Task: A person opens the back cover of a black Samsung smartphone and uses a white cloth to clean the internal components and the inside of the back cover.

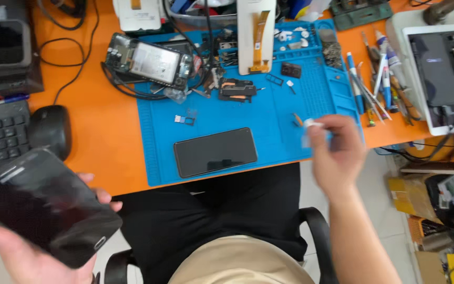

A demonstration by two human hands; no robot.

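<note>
My left hand [32, 252], at the lower left of the frame, has its grip closed around a dark phone [43, 205], screen up and tilted. My right hand [334, 152], blurred at centre right, pinches a small white scrap [311, 126] over the blue mat [269, 121]. Another black phone [215, 151] lies flat on that mat, on the orange tabletop [101, 121].

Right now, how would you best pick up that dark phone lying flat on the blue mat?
Probably by its two long edges, coming straight down from above. The black phone lies flat, screen up, on the blue mat, with bare mat along both long sides, so fingers could pinch across its narrow width.
</note>
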